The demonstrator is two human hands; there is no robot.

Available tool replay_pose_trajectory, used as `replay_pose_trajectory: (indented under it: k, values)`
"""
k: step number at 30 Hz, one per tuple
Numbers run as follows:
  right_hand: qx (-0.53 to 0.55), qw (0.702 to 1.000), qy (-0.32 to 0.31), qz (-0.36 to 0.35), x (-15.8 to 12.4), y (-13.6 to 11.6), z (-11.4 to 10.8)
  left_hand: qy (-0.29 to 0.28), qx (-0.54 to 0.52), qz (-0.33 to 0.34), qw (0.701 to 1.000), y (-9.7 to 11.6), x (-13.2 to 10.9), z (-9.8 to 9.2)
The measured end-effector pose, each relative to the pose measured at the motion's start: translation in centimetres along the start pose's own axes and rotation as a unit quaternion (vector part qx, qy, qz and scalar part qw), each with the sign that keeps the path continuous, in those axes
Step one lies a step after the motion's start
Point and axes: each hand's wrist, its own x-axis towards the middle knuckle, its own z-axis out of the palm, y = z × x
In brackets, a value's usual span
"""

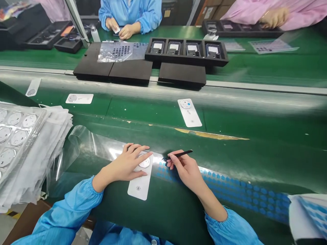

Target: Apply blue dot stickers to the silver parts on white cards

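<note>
The left hand (127, 165) lay flat on a white backing card (141, 179) at the near edge of the green table (255, 119), its fingers (139, 149) spread and unclenched, pressing the card down around a round silvery disc (144, 163) seated near the card's upper end. The right hand (185, 169) was closed in a pen-style pinch on black tweezers (177, 155), whose tip pointed left toward the disc and stood just beside a sheet of blue dot stickers (230, 190) lying under the wrist.

Judged from its look, the card was thin, light and flexible, apt to slide on the smooth surface unless held flat; it would best be taken by its long edges or lower end, clear of the disc. The disc appeared small and easily marked, so contact with its face should be avoided. The stickers looked tiny and tacky, suited to tweezer pickup at the rim only.

A similar card (189, 112) with a blue dot lay farther out on the belt, well apart. A stack of clear blister trays (17, 129) stood at the left. Across the table, black trays (186, 51) held parts, and a co-worker's hands (122, 29) worked there separately.
</note>
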Motion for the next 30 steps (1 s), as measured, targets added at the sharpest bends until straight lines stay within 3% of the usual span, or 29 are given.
replay_pose_trajectory:
  k: [5,23,27,30]
  values:
    - [-0.027,1.000,-0.004,0.001,-0.1,0.2,0.0,-0.024,0.016,-0.001,1.000,-0.3,-0.1,-0.3]
    - [0.006,1.000,-0.001,0.013,-0.2,-0.1,-0.3,-0.021,0.003,-0.010,1.000,-0.3,-0.5,0.0]
    - [0.066,0.997,0.017,0.021,-0.3,-1.4,0.9,-0.027,0.004,-0.010,1.000,-0.1,-0.3,-0.1]
    - [0.084,0.994,0.010,0.067,-0.2,-2.1,2.5,-0.025,0.006,-0.012,1.000,-0.1,-0.3,-0.2]
